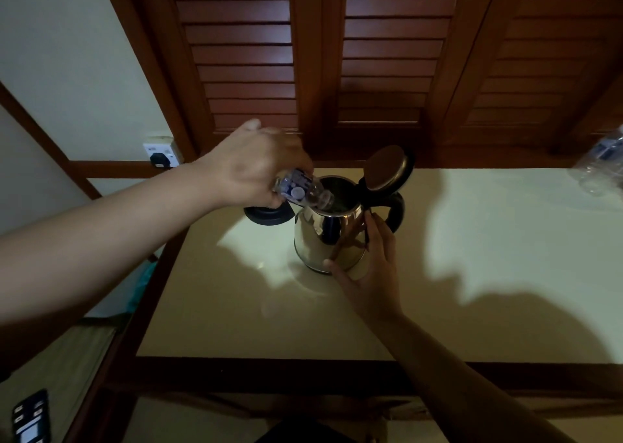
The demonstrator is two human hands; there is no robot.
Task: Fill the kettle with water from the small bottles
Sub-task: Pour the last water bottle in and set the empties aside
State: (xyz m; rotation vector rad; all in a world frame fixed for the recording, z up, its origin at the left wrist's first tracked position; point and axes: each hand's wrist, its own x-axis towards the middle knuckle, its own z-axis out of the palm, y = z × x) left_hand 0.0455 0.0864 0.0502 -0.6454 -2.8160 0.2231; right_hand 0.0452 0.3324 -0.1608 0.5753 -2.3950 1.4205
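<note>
A shiny steel kettle (323,237) with a black handle stands on the pale table top (455,274), its lid (386,168) hinged upright. My left hand (256,169) grips a small clear water bottle (301,191) with a blue label, tilted so its neck points into the kettle's open mouth. My right hand (371,270) rests against the kettle's near right side, thumb and fingers spread around the body by the handle.
The kettle's black base (268,215) lies just left of the kettle. More clear bottles (603,166) sit at the table's far right edge. A wall socket (161,152) is at the back left, louvred wooden doors (320,55) behind. A dark remote (30,419) lies lower left.
</note>
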